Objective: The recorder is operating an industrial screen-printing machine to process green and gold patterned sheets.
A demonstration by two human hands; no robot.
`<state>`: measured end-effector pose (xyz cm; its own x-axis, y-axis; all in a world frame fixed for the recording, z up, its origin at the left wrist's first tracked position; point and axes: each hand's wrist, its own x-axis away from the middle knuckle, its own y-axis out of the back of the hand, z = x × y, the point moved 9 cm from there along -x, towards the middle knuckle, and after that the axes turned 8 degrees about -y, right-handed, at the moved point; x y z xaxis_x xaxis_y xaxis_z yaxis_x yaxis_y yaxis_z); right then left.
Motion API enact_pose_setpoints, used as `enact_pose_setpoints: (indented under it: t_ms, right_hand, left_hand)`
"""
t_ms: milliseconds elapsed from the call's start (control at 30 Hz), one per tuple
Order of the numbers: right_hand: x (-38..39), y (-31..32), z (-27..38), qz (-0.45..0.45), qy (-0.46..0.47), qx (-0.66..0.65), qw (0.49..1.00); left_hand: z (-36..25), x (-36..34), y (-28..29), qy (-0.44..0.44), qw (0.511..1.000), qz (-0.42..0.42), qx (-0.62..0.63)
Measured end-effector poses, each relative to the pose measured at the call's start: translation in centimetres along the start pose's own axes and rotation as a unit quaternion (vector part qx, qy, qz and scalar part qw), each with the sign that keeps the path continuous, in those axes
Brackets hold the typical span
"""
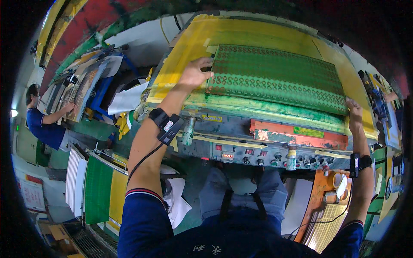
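A wide green circuit board panel with rows of small copper-coloured ring patterns lies across a yellow-covered machine bed. At the panel's left edge is my left hand, its thumb and fingers curled against the border. My right hand grips the lower right corner, fingers closed there. Between them, both hands hold the panel from opposite ends. Its near edge runs beside a green-stained strip along the front of the bed.
Below the bed is a control panel with knobs, and an orange-red bar. A rack of green panels stands at lower left. Tape rolls sit on an orange board at lower right. Another person works at the left.
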<state>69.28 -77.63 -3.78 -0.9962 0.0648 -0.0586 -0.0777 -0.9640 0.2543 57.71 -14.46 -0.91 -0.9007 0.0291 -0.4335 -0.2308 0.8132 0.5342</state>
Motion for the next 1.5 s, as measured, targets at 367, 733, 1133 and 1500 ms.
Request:
enact_pose_setpoints:
  t_ms: [367, 733, 1133, 1500]
  right_hand:
    - [-0.5, 0.8, -1.4, -0.024, 0.009, -0.036, 0.999]
    - [-1.2, 0.5, -0.9, -0.057, 0.020, -0.012, 0.998]
    - [-3.9, 0.2, -2.3, -0.022, 0.011, 0.045, 0.999]
    - [7.8, -1.5, 7.8, -0.151, 0.370, 0.267, 0.877]
  left_hand:
    - [0.6, 3.4, 0.4, 0.015, 0.997, -0.041, -0.066]
    - [-4.2, 6.6, 0.0, -0.075, 0.976, -0.086, -0.184]
    - [-5.5, 7.0, -0.2, -0.115, 0.960, -0.093, -0.236]
    - [-4.3, 7.5, -1.6, -0.239, 0.917, -0.101, -0.302]
